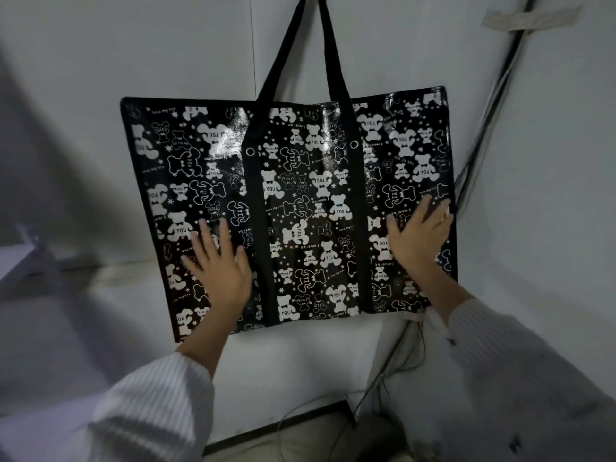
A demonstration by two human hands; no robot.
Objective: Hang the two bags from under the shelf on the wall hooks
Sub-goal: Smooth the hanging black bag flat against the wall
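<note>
A large black bag with white bear prints (300, 181) hangs flat against the white wall by its black straps (313, 45), which run up out of the top of the frame; the hook is out of view. My left hand (218, 265) lies flat on the bag's lower left, fingers spread. My right hand (416, 231) presses flat on the bag's lower right edge, fingers spread too. Neither hand grips anything. A second bag is not in view.
Dark cables (480, 138) run down the wall just right of the bag and loop on the floor (383, 385). A strip of tape (530, 16) holds them at the upper right. A pale shelf edge (30, 258) juts in at the left.
</note>
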